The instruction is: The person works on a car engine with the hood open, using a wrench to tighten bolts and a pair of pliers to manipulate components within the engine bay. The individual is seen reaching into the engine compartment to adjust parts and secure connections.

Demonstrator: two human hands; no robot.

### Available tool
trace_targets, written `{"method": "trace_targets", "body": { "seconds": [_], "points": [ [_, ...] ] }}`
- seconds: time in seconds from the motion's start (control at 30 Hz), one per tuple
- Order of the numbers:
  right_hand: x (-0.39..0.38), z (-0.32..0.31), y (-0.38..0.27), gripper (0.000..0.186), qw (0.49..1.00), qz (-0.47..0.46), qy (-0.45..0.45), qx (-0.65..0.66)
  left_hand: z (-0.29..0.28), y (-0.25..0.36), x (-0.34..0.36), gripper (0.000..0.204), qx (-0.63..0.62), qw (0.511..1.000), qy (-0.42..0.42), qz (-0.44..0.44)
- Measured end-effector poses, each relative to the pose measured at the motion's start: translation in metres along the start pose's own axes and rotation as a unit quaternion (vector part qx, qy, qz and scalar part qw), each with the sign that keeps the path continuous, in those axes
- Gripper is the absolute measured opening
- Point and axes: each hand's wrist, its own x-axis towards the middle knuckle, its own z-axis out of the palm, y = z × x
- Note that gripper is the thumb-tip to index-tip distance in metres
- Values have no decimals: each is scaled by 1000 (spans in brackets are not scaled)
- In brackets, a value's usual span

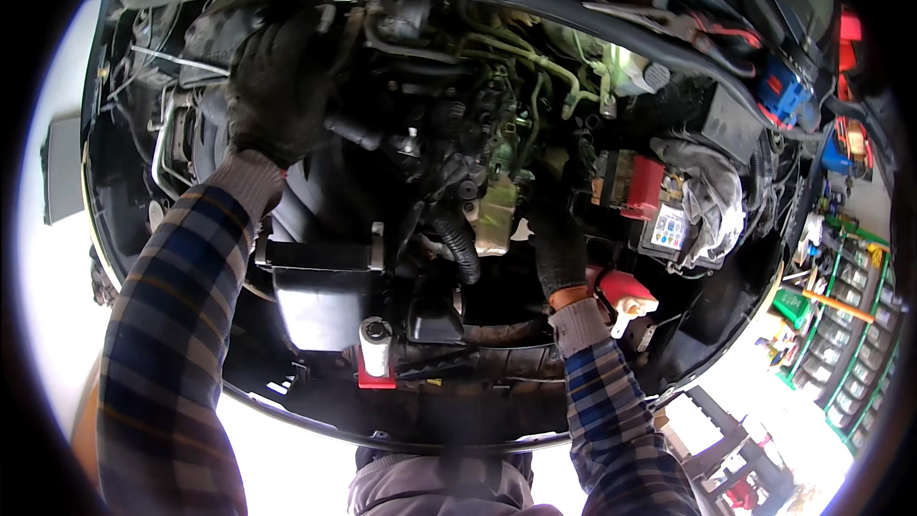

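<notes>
My left hand, in a dark glove, rests over black engine parts at upper left, fingers stretched and slightly curved. My right hand, also gloved, reaches down into the engine bay beside a pale plastic housing; its fingertips are hidden among dark parts. A ribbed black hose runs left of that housing. Right of my right hand sit a battery with a red terminal cover and a grey rag, plus a red part.
Pliers and a blue tool lie along the upper right edge. A black box and a white cylinder on red sit at the front, inside the curved front edge. Shelving stands at right.
</notes>
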Motion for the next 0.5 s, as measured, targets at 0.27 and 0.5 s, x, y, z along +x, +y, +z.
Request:
{"method": "trace_targets", "body": {
  "seconds": [0.27, 0.5],
  "points": [
    [2, 7, -33, 32, 947, 184, 59, 256, -3, 11, 5, 45, 119, 991, -46, 35],
    [-18, 10, 13, 41, 993, 109, -16, 29, 1, 19, 13, 50, 24, 993, -91, -77]
  ]
}}
